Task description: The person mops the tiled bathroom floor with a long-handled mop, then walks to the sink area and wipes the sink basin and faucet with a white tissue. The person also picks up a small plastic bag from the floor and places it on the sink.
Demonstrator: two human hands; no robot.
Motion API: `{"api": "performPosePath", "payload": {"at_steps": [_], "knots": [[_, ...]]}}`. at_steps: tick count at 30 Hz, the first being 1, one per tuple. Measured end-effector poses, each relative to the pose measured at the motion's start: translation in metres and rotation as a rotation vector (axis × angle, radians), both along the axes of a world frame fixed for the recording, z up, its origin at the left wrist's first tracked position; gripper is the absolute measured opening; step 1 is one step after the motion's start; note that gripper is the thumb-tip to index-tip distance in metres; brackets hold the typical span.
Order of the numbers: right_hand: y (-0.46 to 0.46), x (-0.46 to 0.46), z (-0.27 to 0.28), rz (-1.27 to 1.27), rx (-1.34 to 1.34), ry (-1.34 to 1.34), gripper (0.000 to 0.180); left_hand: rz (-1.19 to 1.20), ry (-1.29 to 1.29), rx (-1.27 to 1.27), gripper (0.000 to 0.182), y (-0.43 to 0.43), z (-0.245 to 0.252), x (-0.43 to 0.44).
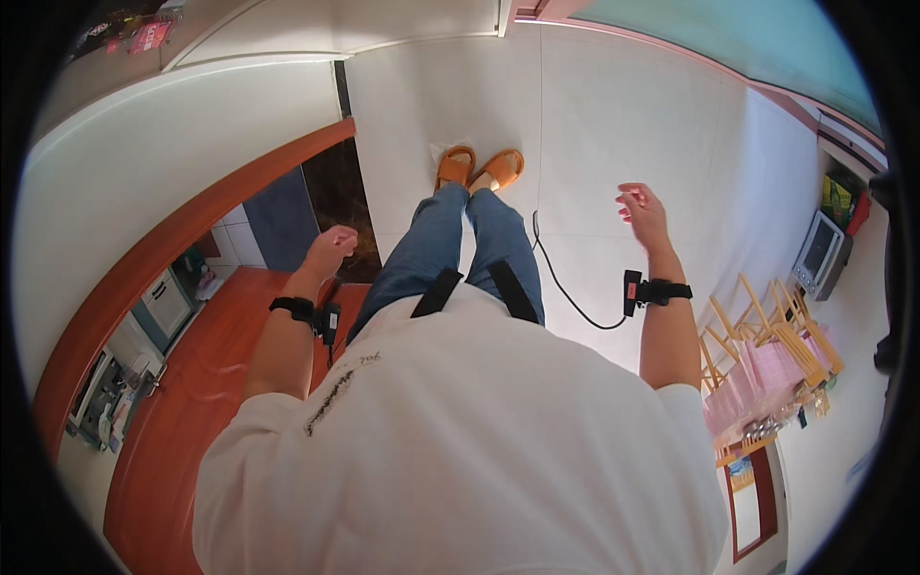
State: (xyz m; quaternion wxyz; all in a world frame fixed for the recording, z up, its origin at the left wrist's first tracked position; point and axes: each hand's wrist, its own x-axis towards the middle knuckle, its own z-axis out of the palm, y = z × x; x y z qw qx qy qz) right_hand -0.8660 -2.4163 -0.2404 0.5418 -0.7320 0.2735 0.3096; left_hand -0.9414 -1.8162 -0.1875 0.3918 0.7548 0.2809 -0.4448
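Note:
My left hand [333, 251] hangs beside my left thigh with its fingers curled in, and I see nothing in it. It is nearest the dark marble threshold [341, 201] and the edge of a red-brown wooden door [194, 374]. Over the pale tiled floor [611, 108], my right hand [642, 212] is held out to the right, fingers loosely bent and holding nothing visible. Each wrist wears a black strap with a small device, one on the left [329, 323] and one on the right [632, 292]. A black cable [568, 298] dangles from the right one.
Orange slippers [478, 169] are on my feet. A doorway with a wooden frame [180, 215] lies left, with a white-fronted cabinet [162, 296] beyond. On the right stand wooden chairs [765, 330], a pink-covered table [762, 377] and a grey-framed screen [819, 251]. A teal panel [755, 36] is ahead.

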Motion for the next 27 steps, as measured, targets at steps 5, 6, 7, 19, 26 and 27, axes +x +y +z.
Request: {"api": "performPosePath", "payload": {"at_steps": [5, 6, 7, 19, 26, 27], "knots": [[0.021, -0.073, 0.000, 0.204, -0.139, 0.086, 0.021, -0.035, -0.094, -0.095, 0.025, 0.002, -0.001, 0.021], [0.024, -0.086, 0.005, 0.184, -0.158, 0.119, 0.021, -0.061, -0.113, -0.106, 0.026, 0.005, -0.002, 0.026], [0.026, -0.097, 0.011, 0.151, -0.174, 0.123, 0.021, -0.083, -0.128, -0.116, 0.026, 0.009, -0.002, 0.029], [0.098, -0.173, 0.046, 0.139, -0.093, 0.100, 0.020, -0.011, -0.105, -0.027, 0.028, 0.089, -0.018, -0.015], [0.095, -0.155, 0.005, 0.298, -0.125, 0.105, 0.017, 0.270, -0.110, -0.132, 0.026, 0.087, -0.030, -0.142], [0.092, -0.153, -0.003, 0.261, -0.087, 0.074, 0.017, 0.278, -0.086, -0.123, 0.026, 0.080, -0.031, -0.162]]}}
